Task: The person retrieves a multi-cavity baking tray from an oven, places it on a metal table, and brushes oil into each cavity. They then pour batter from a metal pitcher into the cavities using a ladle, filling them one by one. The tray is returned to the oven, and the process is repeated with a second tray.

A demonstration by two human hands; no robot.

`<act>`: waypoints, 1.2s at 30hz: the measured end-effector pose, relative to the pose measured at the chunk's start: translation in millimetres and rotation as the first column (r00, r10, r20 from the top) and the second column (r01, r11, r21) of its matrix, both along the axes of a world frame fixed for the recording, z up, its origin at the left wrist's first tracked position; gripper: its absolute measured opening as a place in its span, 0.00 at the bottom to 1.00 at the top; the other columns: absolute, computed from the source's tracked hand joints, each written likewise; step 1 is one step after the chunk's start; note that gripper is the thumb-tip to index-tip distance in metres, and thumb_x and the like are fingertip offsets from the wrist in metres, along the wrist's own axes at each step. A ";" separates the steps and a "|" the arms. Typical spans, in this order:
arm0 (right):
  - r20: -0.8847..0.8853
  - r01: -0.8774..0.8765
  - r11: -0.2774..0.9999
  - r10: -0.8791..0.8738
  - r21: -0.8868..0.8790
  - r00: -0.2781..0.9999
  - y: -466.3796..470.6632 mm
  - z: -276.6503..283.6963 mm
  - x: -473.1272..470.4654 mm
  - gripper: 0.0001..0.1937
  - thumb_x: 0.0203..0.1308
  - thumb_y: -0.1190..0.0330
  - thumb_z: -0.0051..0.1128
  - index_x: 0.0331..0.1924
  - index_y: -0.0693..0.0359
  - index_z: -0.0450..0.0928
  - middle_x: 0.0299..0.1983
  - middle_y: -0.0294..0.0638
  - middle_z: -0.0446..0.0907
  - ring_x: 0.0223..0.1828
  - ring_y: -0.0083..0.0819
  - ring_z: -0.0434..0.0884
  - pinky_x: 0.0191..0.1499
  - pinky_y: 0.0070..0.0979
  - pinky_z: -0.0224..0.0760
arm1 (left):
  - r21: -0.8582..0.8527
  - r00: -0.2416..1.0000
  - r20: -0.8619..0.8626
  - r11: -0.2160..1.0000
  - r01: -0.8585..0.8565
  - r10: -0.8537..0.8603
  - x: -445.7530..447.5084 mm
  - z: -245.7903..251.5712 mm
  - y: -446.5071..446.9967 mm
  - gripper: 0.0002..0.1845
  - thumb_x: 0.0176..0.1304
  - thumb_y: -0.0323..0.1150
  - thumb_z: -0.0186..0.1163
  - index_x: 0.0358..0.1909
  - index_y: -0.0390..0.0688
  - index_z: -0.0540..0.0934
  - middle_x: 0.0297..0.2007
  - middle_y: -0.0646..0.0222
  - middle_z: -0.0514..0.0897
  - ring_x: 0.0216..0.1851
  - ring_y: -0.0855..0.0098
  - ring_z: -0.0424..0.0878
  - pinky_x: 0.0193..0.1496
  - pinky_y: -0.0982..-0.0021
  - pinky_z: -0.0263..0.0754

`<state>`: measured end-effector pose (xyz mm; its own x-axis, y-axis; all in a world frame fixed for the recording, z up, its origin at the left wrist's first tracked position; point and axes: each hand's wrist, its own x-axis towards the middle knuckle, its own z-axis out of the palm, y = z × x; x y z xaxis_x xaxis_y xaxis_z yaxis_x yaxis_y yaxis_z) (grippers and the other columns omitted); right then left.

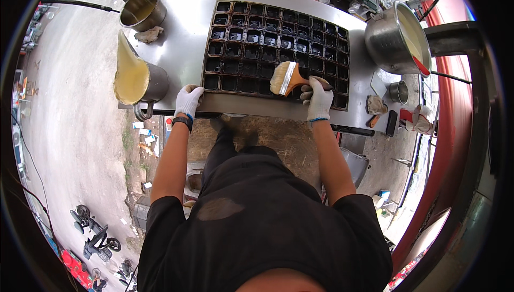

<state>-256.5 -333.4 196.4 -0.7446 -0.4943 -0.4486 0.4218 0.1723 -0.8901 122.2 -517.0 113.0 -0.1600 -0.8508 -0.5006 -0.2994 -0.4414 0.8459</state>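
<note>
My right hand [318,96], in a white knit glove, is closed around the orange handle of a wide flat brush [288,79] with pale bristles. The brush lies over the lower rows of a dark metal mould pan [277,39] with many square cavities, which glisten as if wet. My left hand [188,98], gloved too, is at the pan's near left corner, its thumb and fingers close together at the edge; whether they pinch it I cannot tell. Left of it stands a metal pitcher [156,83] with pale yellow batter.
On the steel table [180,19] a metal pot [154,15] and a crumpled cloth [149,35] stand at the back left. A large pot of pale liquid [381,43] is at the right, near a small metal cup [398,92], another cloth [376,105] and an orange-handled tool [374,121].
</note>
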 end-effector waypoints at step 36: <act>-0.793 -0.079 0.813 0.581 0.577 0.186 70.6 25.3 -91.5 0.11 0.68 0.62 0.69 0.49 0.56 0.90 0.38 0.47 0.91 0.39 0.48 0.92 0.43 0.40 0.86 | -0.012 0.992 -0.060 0.994 0.106 -0.106 16.0 -25.2 -6.7 0.18 0.76 0.39 0.67 0.58 0.36 0.87 0.37 0.70 0.89 0.30 0.79 0.84 0.33 0.76 0.77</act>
